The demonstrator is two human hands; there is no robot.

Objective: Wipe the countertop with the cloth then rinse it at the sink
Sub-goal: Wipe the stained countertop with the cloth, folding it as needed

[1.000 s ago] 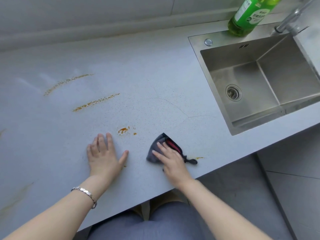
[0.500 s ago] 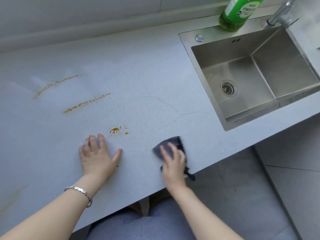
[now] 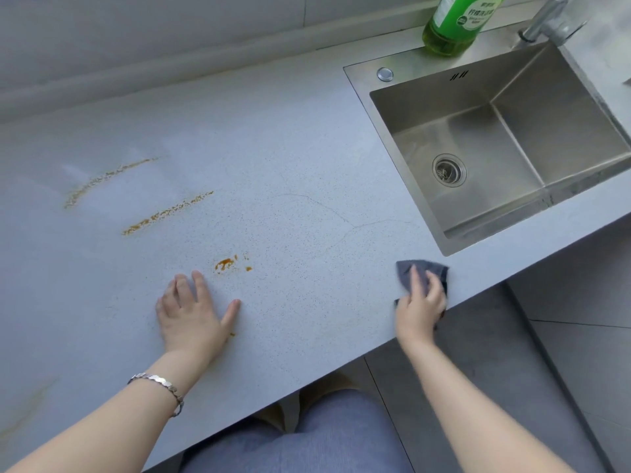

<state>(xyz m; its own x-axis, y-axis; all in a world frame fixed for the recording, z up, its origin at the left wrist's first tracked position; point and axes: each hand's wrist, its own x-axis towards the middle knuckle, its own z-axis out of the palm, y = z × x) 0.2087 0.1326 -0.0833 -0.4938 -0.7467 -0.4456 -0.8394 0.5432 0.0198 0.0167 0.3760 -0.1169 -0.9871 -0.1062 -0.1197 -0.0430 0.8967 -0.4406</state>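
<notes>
A dark grey cloth (image 3: pixel 406 273) lies on the pale speckled countertop (image 3: pixel 290 158) near its front edge, just below the sink's near corner. My right hand (image 3: pixel 422 303) presses down on the cloth with fingers spread over it. My left hand (image 3: pixel 191 314) rests flat on the counter, fingers apart, holding nothing. Orange stains mark the counter: a small blotch (image 3: pixel 227 263) just beyond my left fingertips and two long streaks (image 3: pixel 167 213) (image 3: pixel 106 177) farther left. The steel sink (image 3: pixel 403 107) is set into the counter at the right.
A green bottle (image 3: pixel 456 23) stands behind the sink, and the tap (image 3: pixel 546 20) rises at the far right corner. A tiled wall runs along the back. A thin crack (image 3: pixel 341 220) crosses the counter. The floor and my legs show below the counter edge.
My right hand has slid the cloth rightward along the front edge, toward the sink. The small stain near the edge where the cloth was is gone. My left hand stays flat in place.
</notes>
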